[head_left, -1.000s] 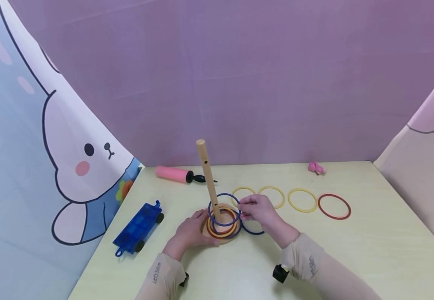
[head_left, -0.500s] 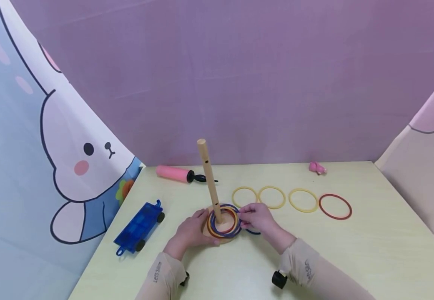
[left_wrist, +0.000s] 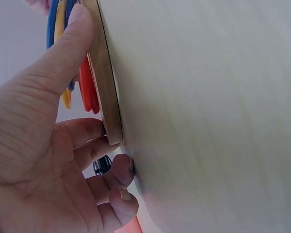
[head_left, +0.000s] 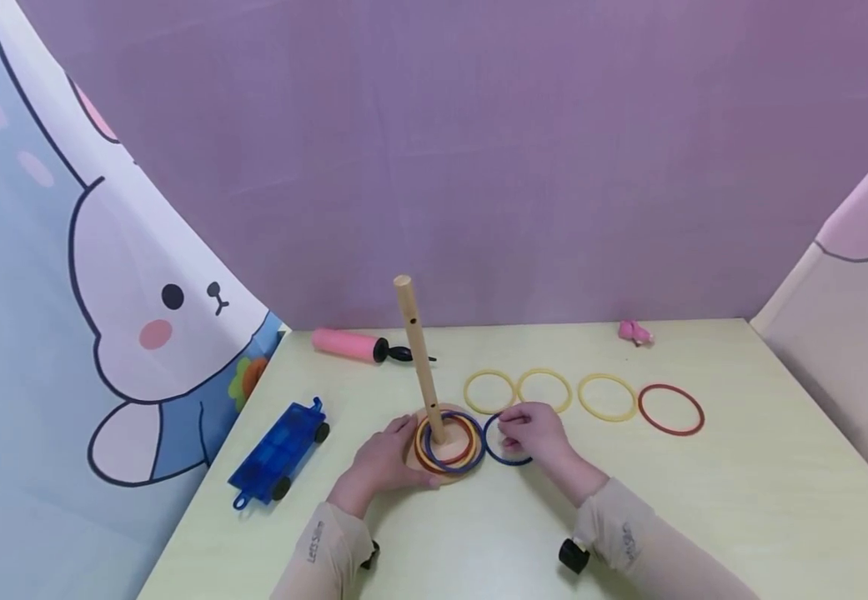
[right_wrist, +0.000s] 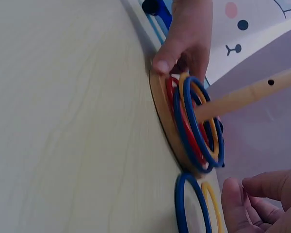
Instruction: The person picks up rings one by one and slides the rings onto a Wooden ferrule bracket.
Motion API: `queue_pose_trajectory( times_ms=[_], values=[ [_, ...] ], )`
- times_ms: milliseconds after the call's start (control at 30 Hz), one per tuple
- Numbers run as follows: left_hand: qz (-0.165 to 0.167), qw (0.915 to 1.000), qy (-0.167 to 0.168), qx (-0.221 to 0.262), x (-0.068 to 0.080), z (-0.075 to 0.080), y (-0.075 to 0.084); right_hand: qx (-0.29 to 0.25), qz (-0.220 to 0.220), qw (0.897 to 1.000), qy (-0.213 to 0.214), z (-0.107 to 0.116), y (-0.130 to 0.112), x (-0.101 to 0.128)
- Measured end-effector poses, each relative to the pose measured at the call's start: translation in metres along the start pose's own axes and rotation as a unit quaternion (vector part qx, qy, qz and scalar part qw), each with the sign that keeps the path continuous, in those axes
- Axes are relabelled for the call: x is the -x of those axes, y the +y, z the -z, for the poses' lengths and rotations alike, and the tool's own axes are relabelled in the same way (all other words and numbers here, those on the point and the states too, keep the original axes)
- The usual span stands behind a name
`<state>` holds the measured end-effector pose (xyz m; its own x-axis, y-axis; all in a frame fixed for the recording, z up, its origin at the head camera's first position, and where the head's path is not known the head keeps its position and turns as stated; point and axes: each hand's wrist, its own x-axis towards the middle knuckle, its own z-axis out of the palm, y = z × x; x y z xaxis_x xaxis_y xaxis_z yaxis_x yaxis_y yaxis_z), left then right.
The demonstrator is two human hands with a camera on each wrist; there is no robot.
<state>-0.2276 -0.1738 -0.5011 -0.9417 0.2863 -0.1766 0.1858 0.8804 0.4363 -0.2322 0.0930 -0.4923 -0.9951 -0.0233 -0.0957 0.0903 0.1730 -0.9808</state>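
Observation:
A wooden peg (head_left: 422, 358) stands on a round wooden base (head_left: 413, 457) with blue, yellow and red rings (head_left: 450, 440) stacked around it. My left hand (head_left: 392, 446) grips the base's left edge, thumb on top of the rim (left_wrist: 109, 97) and fingers against its side. A loose blue ring (head_left: 495, 454) lies on the table just right of the base. My right hand (head_left: 527, 433) hovers over it with loosely curled fingers. The right wrist view shows a slim gap between the fingertips (right_wrist: 231, 196) and that ring (right_wrist: 184, 204).
Three yellow rings (head_left: 544, 390) and a red ring (head_left: 670, 409) lie in a row behind my right hand. A blue toy car (head_left: 278, 454) sits at the left, with a pink pump (head_left: 347, 345) and a small pink object (head_left: 634, 333) at the back edge.
The blue ring my right hand held on the peg has dropped onto the stack. The right hand then moved right, over the loose blue ring. The left hand stayed on the base.

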Motion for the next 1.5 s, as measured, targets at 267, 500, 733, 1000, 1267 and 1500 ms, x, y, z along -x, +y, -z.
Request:
queue_pose_trajectory(
  times_ms=[267,500,733,1000,1267,1500],
  values=[
    [0.003,1.0,-0.001,-0.005,-0.002,0.0,0.0,0.072,-0.003,0.996,0.045,0.021,0.011,-0.002],
    [-0.001,1.0,0.001,-0.004,-0.001,0.001,0.002,0.119,-0.004,0.99,0.071,0.034,0.02,-0.004],
    [0.002,1.0,-0.001,-0.004,0.0,0.001,0.001,0.149,-0.007,0.986,0.076,0.04,0.022,-0.004],
    [0.004,1.0,-0.001,-0.002,-0.001,0.0,0.0,0.174,-0.013,0.982,0.069,0.042,0.024,-0.005],
    [0.005,1.0,-0.001,0.001,-0.003,-0.001,-0.001,0.192,-0.016,0.979,0.065,0.042,0.023,-0.004],
    [0.006,1.0,-0.002,0.0,-0.003,-0.002,-0.002,0.236,0.003,0.97,0.066,0.045,0.025,-0.004]
  ],
)
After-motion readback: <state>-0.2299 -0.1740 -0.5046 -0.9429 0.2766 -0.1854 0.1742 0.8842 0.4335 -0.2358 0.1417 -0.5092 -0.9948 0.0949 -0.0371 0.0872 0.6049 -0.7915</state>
